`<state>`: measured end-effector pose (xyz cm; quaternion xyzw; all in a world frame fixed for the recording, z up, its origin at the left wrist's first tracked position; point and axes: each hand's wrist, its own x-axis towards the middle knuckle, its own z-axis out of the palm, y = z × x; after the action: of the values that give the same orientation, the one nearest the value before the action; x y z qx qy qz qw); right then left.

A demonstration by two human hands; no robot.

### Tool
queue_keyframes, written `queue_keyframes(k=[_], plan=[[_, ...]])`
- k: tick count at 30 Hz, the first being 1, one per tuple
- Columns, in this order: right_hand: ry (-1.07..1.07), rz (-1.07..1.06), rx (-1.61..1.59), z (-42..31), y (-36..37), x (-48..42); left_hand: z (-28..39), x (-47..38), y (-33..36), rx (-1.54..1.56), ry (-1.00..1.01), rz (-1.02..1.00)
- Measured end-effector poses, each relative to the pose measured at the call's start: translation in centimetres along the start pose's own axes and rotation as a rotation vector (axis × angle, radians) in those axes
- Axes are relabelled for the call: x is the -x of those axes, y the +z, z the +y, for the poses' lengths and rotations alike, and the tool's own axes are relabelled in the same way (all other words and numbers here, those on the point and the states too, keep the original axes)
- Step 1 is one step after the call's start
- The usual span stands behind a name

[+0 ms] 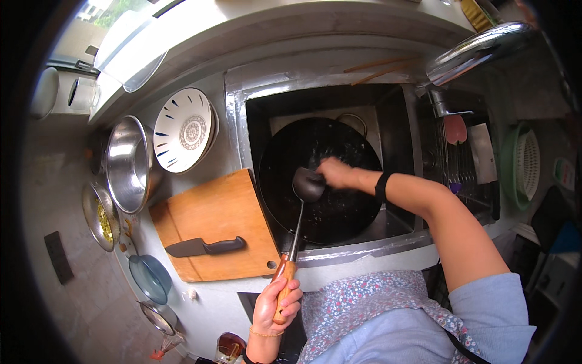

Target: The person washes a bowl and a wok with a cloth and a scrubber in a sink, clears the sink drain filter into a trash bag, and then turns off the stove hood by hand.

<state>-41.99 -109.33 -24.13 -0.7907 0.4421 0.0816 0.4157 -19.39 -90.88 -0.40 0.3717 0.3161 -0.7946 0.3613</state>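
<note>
My left hand [278,302] grips the wooden handle of a metal ladle [309,185]. A redder wooden handle [280,268], perhaps the wok's, lies just behind it. The ladle's dark bowl hangs over a wide black wok [282,150] set in a dark sink [396,118]. My right hand [336,173] reaches over the wok to the edge of the ladle's bowl. It is blurred, and its fingertips are partly hidden, so whether it holds something is unclear. Wet glints and small specks dot the wok's inner surface.
Left of the sink, a kitchen knife [204,246] lies on a wooden cutting board [218,204]. Stacked patterned bowls [182,132], a steel basin [125,164] and a strainer with chopped food [97,218] stand beyond. A chrome faucet [473,52] and a cleaver [483,152] are at right.
</note>
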Motion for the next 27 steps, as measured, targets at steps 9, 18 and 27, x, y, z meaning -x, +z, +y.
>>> queue_keyframes(k=[9, 18, 27], plan=[[-0.072, 0.161, 0.204, -0.2, 2.5, -1.4, -1.2, 0.2, 0.5, -0.165, -0.034, 0.048], [0.092, -0.011, 0.128, 4.6, -0.7, 2.0, -5.0, 1.5, -4.5, -2.408, 0.877, 0.528], [-0.436, 0.2, -0.326, -6.6, -0.9, 5.3, -5.5, 1.7, -8.9, -2.381, 0.776, 0.606]])
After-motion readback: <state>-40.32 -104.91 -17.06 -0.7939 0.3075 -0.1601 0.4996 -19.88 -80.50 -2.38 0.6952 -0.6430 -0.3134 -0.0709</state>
